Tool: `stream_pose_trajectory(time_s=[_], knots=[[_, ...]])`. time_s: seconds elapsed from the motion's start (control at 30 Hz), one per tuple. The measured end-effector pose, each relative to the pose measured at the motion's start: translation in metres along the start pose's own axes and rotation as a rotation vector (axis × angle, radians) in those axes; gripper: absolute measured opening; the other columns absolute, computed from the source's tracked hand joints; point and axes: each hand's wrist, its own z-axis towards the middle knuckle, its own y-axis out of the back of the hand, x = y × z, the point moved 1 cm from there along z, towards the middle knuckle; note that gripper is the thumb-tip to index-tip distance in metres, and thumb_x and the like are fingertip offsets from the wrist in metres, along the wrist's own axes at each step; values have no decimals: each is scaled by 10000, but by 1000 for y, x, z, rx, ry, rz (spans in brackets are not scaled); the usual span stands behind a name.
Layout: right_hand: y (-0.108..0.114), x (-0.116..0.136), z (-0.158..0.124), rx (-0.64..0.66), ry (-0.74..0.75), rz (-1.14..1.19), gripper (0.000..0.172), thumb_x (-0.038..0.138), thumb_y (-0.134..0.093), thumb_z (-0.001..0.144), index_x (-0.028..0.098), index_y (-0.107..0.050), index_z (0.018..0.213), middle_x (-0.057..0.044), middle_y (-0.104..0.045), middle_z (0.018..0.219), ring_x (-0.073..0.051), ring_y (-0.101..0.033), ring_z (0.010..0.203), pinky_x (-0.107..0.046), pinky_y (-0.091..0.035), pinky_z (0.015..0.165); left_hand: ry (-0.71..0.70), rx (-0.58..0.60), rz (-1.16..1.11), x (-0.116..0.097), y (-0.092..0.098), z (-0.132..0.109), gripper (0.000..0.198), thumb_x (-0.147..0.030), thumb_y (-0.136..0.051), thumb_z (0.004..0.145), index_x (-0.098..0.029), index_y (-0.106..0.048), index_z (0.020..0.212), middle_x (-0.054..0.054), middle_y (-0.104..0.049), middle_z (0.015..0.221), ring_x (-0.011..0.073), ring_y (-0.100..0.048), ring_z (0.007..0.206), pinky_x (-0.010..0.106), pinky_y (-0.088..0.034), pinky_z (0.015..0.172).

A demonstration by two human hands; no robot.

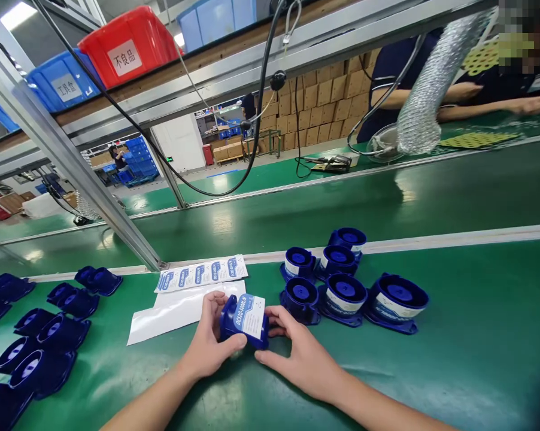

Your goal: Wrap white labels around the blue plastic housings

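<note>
Both my hands hold one blue plastic housing (244, 320) with a white label on its side, just above the green bench. My left hand (211, 344) wraps round its left end, thumb under it. My right hand (299, 353) grips its right end with fingers curled. Just beyond lie a sheet of blue-and-white labels (202, 273) and a white backing sheet (180, 310). To the right stands a group of labelled blue housings (346, 284).
Unlabelled blue housings (45, 335) lie in a heap at the left. A slanted metal post (72, 161) rises from the bench. Beyond runs a green conveyor belt (387, 197). A co-worker's arms (485, 99) work at the far side, beside a silver duct hose (431, 84).
</note>
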Motion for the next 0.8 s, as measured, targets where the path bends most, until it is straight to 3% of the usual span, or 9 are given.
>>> stream_pose_trajectory(time_s=[0.1, 0.17, 0.3, 0.4, 0.57, 0.8], knots=[[0, 2, -2, 44, -22, -94, 635, 289, -888, 786, 256, -599, 1350, -87, -721, 1311, -334, -689, 1159, -492, -546, 1042, -10, 32, 99, -3, -1, -4, 929, -464, -868, 831, -312, -277, 1532, 114, -442, 1336, 296, -569, 1203, 487, -529, 1037], [1, 4, -3, 47, -3, -145, 596, 305, -893, 790, 249, -630, 1323, -86, -728, 1288, -346, -678, 1176, -489, -532, 1050, -30, 94, 162, -10, 0, -6, 967, -362, -857, 822, -300, -265, 1584, 130, -418, 1381, 304, -574, 1204, 493, -533, 1040], [4, 4, -3, 34, 67, -209, 563, 291, -856, 824, 244, -636, 1340, -103, -704, 1346, -360, -642, 1254, -494, -493, 1101, 4, 230, 303, -25, 6, -5, 794, -224, -844, 729, -258, -473, 1431, 116, -528, 1373, 340, -563, 1256, 518, -481, 1109], [5, 0, -2, 49, 55, -205, 563, 292, -841, 833, 247, -623, 1350, -109, -698, 1364, -359, -643, 1259, -502, -490, 1105, 60, 193, 394, -29, 3, -8, 666, -160, -788, 718, -256, -511, 1316, 83, -619, 1237, 303, -621, 1105, 482, -522, 1009], [4, -5, -4, 45, 44, -166, 532, 327, -892, 792, 266, -644, 1258, -94, -726, 1330, -362, -662, 1255, -507, -499, 1104, -138, 129, 443, -26, -10, -17, 623, -99, -721, 734, -262, -495, 1291, 92, -597, 1243, 296, -619, 1128, 466, -529, 1001], [2, -1, -7, 5, 80, -211, 489, 371, -960, 728, 259, -712, 1135, -78, -785, 1265, -362, -728, 1191, -451, -563, 1039, -198, 89, 380, -26, -9, -15, 574, -128, -810, 718, -259, -542, 1208, 72, -647, 1178, 277, -657, 1079, 434, -542, 946]])
